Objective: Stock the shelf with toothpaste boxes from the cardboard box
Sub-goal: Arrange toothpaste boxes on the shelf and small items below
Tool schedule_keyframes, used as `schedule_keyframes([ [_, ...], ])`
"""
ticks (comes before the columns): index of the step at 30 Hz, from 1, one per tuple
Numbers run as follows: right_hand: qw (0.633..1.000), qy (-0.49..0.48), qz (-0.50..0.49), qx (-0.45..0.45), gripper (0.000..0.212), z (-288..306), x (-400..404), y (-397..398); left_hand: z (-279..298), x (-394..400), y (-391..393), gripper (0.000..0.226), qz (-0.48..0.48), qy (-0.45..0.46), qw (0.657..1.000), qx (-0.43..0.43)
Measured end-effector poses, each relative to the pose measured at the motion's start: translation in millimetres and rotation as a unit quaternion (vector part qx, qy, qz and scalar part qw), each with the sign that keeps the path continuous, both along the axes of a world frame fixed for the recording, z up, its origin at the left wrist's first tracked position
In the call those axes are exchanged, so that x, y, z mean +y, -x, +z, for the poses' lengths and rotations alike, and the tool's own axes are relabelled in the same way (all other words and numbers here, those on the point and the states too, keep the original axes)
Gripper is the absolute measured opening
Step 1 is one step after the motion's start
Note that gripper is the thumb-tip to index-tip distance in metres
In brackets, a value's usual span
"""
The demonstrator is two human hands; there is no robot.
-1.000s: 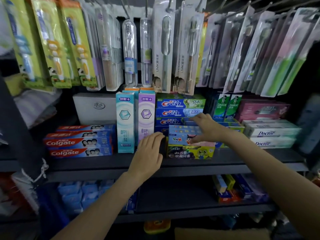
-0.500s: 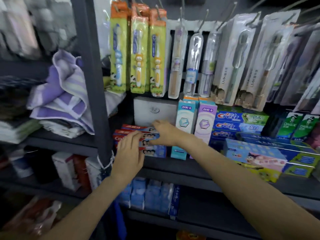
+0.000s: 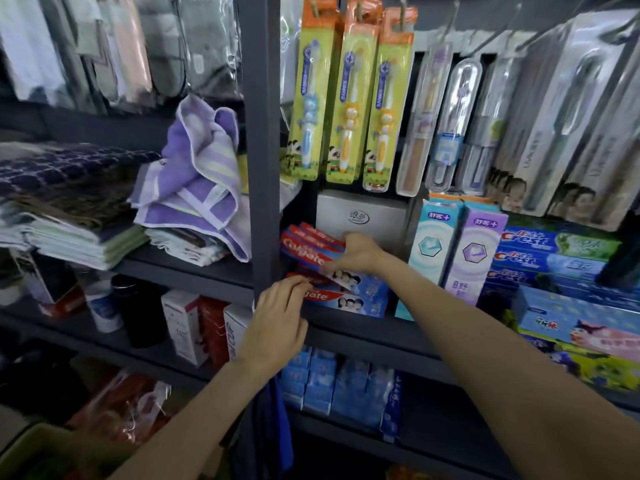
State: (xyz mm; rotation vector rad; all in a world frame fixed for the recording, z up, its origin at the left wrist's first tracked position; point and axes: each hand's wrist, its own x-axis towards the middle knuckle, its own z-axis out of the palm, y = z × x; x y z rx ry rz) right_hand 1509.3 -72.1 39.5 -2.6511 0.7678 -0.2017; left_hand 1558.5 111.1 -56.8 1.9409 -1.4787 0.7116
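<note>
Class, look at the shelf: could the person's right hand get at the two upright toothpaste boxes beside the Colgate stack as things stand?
Probably yes: the right hand rests on the Colgate stack, and the upright boxes stand just beside it, fronts unblocked.

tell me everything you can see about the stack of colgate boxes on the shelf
The Colgate toothpaste boxes are long, thin cardboard cartons, red at the left end with the white logo, blue toward the right with small printed faces. Several lie flat in a stack on the dark shelf, just right of the upright post and in front of a grey box. The upper ones are fanned out askew, tilting up to the left. The right hand rests on the upper boxes; the left hand touches the lower boxes' left ends.
</note>
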Motion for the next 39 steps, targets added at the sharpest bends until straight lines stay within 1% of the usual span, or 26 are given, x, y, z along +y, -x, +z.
schedule_keyframes([
  [2, 0.996, -0.08, -0.001, -0.044, 0.059, 17, 6, 7, 2, -4, 2, 0.043, -0.003, 0.005, 1.0, 0.004],
  [3, 0.993, -0.104, 0.002, -0.054, 0.057, 26, 10, 13, 3, -6, 4, 0.043, -0.004, 0.009, 1.0, 0.004],
  [5, 0.992, -0.116, 0.019, -0.045, 0.055, 42, 18, 30, 6, -7, 11, 0.041, -0.015, 0.028, 1.0, 0.002],
  [6, 0.994, -0.1, 0.029, -0.028, 0.057, 48, 22, 41, 7, -6, 15, 0.04, -0.026, 0.046, 0.999, 0.001],
  [8, 0.998, -0.031, 0.054, 0.019, 0.058, 52, 30, 68, 10, -4, 25, 0.037, -0.047, 0.095, 0.994, 0.005],
  [10, 0.995, 0.024, 0.079, 0.059, 0.056, 46, 36, 94, 11, -2, 37, 0.041, -0.066, 0.133, 0.989, 0.012],
  [11, 0.992, 0.046, 0.089, 0.077, 0.055, 40, 37, 106, 11, -3, 41, 0.044, -0.073, 0.137, 0.988, 0.012],
  [13, 0.986, 0.078, 0.096, 0.109, 0.058, 21, 35, 124, 6, -8, 45, 0.058, -0.084, 0.089, 0.992, 0.022],
  [15, 0.984, 0.089, 0.087, 0.131, 0.063, -1, 28, 133, 2, -18, 42, 0.077, -0.087, -0.019, 0.995, 0.047],
  [17, 0.983, 0.101, 0.077, 0.134, 0.067, -21, 24, 134, 2, -27, 37, 0.097, -0.097, -0.164, 0.977, 0.1],
  [18, 0.982, 0.113, 0.075, 0.131, 0.069, -29, 23, 133, 3, -31, 33, 0.102, -0.103, -0.219, 0.963, 0.119],
  [19, 0.981, 0.132, 0.072, 0.124, 0.071, -35, 24, 132, 4, -34, 29, 0.103, -0.106, -0.248, 0.954, 0.131],
  [21, 0.976, 0.17, 0.072, 0.112, 0.074, -45, 26, 127, 8, -38, 23, 0.095, -0.11, -0.262, 0.95, 0.131],
  [23, 0.971, 0.194, 0.076, 0.121, 0.074, -51, 30, 122, 10, -40, 17, 0.089, -0.105, -0.277, 0.951, 0.091],
  [25, 0.971, 0.186, 0.1, 0.11, 0.073, -49, 34, 119, 8, -40, 12, 0.088, -0.099, -0.294, 0.947, 0.079],
  [26, 0.977, 0.165, 0.114, 0.07, 0.068, -43, 36, 115, 8, -41, 10, 0.086, -0.1, -0.296, 0.946, 0.083],
  [27, 0.982, 0.144, 0.125, 0.009, 0.061, -35, 38, 107, 7, -42, 8, 0.084, -0.104, -0.296, 0.945, 0.09],
  [28, 0.98, 0.144, 0.128, -0.048, 0.052, -27, 36, 94, 8, -43, 6, 0.083, -0.105, -0.299, 0.944, 0.092],
  [29, 0.975, 0.163, 0.126, -0.081, 0.047, -21, 30, 77, 10, -44, 5, 0.083, -0.102, -0.309, 0.942, 0.086],
  [30, 0.969, 0.195, 0.123, -0.083, 0.045, -18, 23, 58, 12, -45, 4, 0.084, -0.093, -0.324, 0.939, 0.073],
  [31, 0.962, 0.231, 0.127, -0.065, 0.046, -17, 13, 40, 15, -47, 3, 0.085, -0.083, -0.337, 0.936, 0.055],
  [32, 0.957, 0.257, 0.132, -0.027, 0.048, -20, 4, 23, 17, -48, 2, 0.084, -0.073, -0.347, 0.934, 0.039],
  [34, 0.944, 0.288, 0.136, 0.087, 0.054, -30, -17, -4, 23, -50, 0, 0.083, -0.063, -0.351, 0.934, 0.022],
  [35, 0.94, 0.288, 0.13, 0.132, 0.055, -35, -26, -13, 24, -51, 0, 0.083, -0.065, -0.352, 0.933, 0.026],
  [37, 0.947, 0.249, 0.114, 0.165, 0.05, -42, -40, -27, 24, -53, -3, 0.085, -0.079, -0.353, 0.931, 0.05],
  [39, 0.968, 0.171, 0.087, 0.164, 0.04, -40, -47, -34, 23, -54, -3, 0.087, -0.091, -0.362, 0.924, 0.079],
])
